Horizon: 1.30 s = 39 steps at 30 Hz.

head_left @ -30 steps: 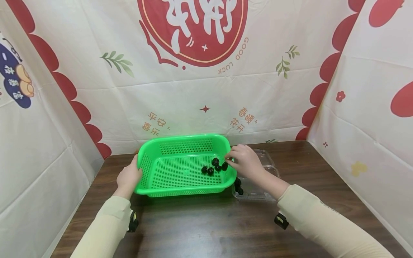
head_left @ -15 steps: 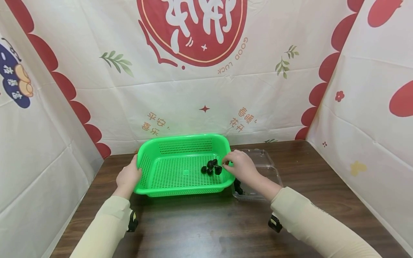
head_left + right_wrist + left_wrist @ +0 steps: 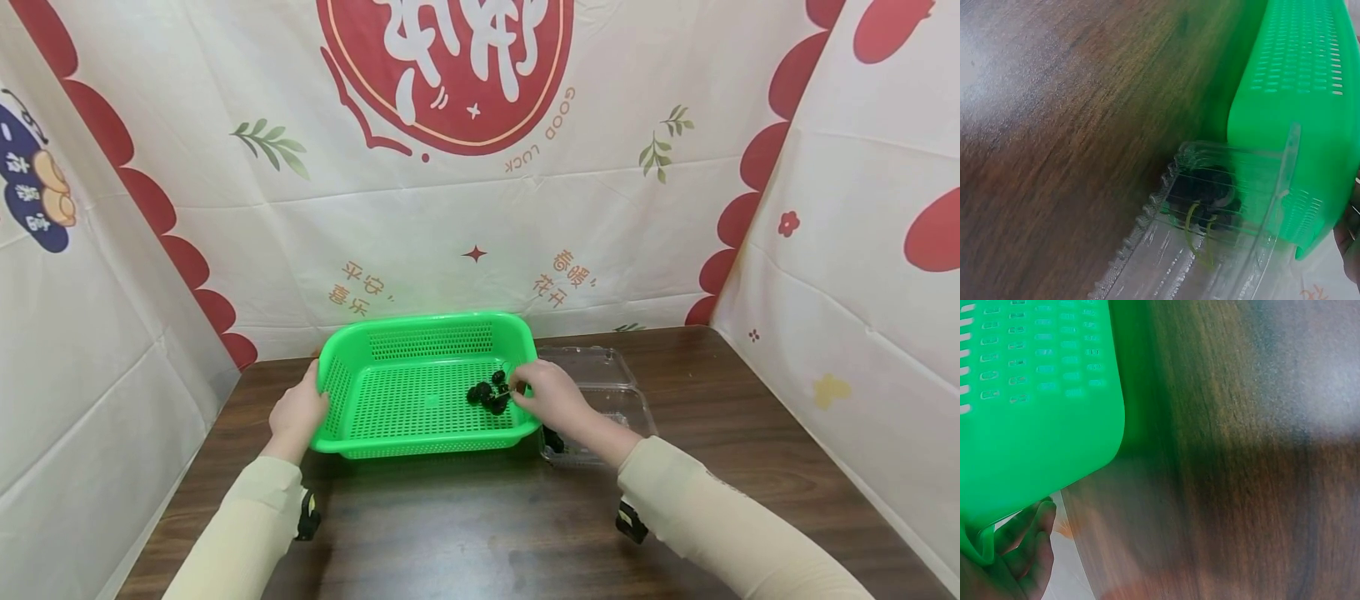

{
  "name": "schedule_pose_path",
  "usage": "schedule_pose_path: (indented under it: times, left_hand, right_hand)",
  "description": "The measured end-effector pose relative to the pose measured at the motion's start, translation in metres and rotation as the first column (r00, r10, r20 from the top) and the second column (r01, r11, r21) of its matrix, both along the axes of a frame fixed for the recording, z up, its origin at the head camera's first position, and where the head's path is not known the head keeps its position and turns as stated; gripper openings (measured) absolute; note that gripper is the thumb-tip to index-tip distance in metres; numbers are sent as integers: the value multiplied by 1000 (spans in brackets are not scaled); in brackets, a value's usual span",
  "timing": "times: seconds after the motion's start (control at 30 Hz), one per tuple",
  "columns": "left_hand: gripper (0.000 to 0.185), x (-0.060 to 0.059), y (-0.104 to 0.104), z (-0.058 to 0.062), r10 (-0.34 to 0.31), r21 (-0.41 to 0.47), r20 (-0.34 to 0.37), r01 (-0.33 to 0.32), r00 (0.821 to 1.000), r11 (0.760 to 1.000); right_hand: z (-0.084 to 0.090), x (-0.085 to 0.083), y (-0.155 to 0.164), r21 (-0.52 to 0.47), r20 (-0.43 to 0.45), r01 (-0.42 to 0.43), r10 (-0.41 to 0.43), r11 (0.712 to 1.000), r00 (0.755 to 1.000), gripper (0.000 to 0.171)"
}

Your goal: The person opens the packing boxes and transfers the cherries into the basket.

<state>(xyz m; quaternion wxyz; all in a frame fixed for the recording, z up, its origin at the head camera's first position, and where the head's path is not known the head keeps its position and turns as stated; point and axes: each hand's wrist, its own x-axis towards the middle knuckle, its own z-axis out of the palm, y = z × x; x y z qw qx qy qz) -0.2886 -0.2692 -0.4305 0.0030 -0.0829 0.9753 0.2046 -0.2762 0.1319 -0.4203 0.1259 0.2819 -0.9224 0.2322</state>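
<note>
Several small dark round fruits (image 3: pixel 487 392) lie clustered on the perforated floor of a bright green plastic basket (image 3: pixel 420 333), a rounded rectangle with slotted walls standing on the dark wood-grain table (image 3: pixel 465 533). The right hand (image 3: pixel 543 398) reaches over the basket's right rim, fingers curled together at the cluster; whether they pinch a fruit I cannot tell. The left hand (image 3: pixel 300 410) grips the basket's left rim, fingers curled under its edge (image 3: pixel 1025 540). Just beside the basket on the right sits a clear ribbed plastic clamshell box (image 3: pixel 607 400), lid open, with a few dark fruits and thin green stems (image 3: pixel 1207 200) in its near corner.
</note>
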Motion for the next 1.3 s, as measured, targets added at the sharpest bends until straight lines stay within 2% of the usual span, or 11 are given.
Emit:
schedule_pose_path:
  times: [0.43,0.7,0.93,1.3]
  left_hand:
    - [66,-1,-1,-1,-6,4,-7,6,1000,1000]
    - [66,-2,-2,-3,-2,2,-7,2,1000,1000]
    - [65,1,0,-3,-9,6,-11,9,1000,1000]
    - [65,2,-1,-1,-17,19,-35,18,999,1000]
  right_hand:
    - [-5,-7,-13,48,9,18,-19,999,1000,10]
    - [-7,-13,-20,68,50,88,-92,994,995,18]
    - [-12,-13,-25,104,70,152,-159,983,985,23]
    - [-12,-13,-25,161,50,149,-158,976,986,25]
